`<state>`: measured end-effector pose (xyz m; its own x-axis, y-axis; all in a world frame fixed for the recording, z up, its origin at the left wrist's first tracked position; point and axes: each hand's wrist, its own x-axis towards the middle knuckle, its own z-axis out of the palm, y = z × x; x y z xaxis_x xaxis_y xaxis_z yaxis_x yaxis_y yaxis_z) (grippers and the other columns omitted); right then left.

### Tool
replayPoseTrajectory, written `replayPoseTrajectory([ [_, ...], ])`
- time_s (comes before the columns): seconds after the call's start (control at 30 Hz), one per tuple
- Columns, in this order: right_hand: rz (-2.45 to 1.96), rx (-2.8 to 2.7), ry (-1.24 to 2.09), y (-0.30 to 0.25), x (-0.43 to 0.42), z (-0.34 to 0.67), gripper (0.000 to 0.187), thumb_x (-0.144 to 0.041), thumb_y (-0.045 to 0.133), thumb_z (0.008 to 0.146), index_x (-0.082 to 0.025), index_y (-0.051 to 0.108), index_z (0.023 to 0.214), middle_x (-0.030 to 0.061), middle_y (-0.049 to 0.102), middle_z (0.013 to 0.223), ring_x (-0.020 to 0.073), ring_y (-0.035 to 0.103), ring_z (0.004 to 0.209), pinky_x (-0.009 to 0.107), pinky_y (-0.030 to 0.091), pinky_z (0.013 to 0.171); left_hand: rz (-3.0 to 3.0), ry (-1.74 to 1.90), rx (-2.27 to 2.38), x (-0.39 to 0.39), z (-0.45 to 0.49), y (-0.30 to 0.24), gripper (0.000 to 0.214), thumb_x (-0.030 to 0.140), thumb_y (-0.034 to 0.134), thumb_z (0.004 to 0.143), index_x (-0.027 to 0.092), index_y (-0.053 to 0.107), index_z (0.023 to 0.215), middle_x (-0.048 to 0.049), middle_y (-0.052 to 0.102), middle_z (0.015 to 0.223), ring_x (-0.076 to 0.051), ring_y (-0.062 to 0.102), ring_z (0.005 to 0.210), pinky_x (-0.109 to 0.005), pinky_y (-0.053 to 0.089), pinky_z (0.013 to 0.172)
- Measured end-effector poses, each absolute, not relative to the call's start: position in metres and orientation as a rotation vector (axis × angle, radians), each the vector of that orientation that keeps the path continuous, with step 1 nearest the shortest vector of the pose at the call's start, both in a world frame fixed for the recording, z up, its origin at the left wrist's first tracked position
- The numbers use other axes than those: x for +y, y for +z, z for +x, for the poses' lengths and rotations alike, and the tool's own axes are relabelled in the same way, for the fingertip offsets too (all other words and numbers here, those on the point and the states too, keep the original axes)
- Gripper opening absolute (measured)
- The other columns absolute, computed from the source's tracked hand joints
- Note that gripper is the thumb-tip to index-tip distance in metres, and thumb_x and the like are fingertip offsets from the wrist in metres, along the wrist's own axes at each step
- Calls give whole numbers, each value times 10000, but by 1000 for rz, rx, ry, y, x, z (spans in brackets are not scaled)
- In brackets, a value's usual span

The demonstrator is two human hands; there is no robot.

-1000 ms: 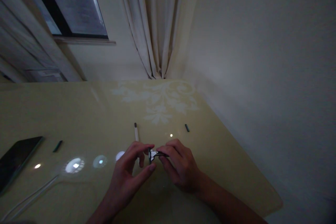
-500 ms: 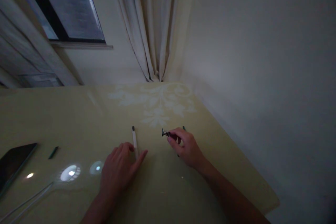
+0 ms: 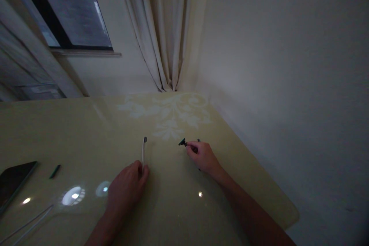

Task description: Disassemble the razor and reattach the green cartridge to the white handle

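My left hand is closed, thumb and fingers pinching the lower handle of a white toothbrush with a dark bristle head. The toothbrush points away from me, its head seen side-on. In my right hand is a small dark razor, its handle between thumb and fingers and its head pointing left. A thin dark stick-like thing shows beyond and below the right hand; the hand hides its middle, so I cannot tell its kind.
On the yellowish glossy table, a dark tablet-like slab lies at the left edge. Near it are a small dark green piece and a white cable. A wall borders the right side; curtains hang behind.
My left hand, its thumb spread beside the toothbrush before, has pinched the handle, and the toothbrush has turned onto its side. The razor's head has rotated in my right hand.
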<state>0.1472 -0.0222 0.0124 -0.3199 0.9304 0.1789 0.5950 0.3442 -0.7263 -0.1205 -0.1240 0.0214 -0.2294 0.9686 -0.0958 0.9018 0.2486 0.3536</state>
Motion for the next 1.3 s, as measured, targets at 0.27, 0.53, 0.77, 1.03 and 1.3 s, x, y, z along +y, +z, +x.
replayPoseTrajectory([
  [0.27,-1465,-2031,542,-1,-19,146,189,-226,645,976,-160,760,1110,70,788,833,199,707,730,284,476,695,1841,608,2045,-125,-113,11,438,519,328,1047,259,420,706,8,579,620,-195,600,597,-279,389,594],
  [0.53,-1507,-2103,417,-5,-15,143,88,-156,659,929,-156,714,997,83,742,922,201,651,814,301,471,773,1846,991,1679,-135,-100,10,493,547,416,1058,247,432,667,48,431,593,-153,482,539,-261,342,539],
  [0.77,-1488,-2068,452,-7,-16,141,33,-194,689,934,-172,703,915,101,736,941,221,653,856,311,478,795,1928,979,1649,-137,-98,7,459,494,434,1069,238,456,689,31,499,623,-159,531,561,-269,369,571],
  [1.03,-1084,-1970,744,32,-25,150,686,-672,330,1121,-181,760,910,60,695,814,201,672,803,312,513,783,1987,1016,1539,-130,-72,18,462,454,389,1104,242,457,699,38,492,619,-152,527,550,-245,394,541],
  [1.3,-800,-1488,1319,44,-19,152,703,-825,609,928,-184,678,646,62,690,790,187,658,762,294,527,718,2233,802,1422,-76,-13,32,423,367,424,1106,224,731,853,-87,737,952,-246,703,932,-349,524,873],
])
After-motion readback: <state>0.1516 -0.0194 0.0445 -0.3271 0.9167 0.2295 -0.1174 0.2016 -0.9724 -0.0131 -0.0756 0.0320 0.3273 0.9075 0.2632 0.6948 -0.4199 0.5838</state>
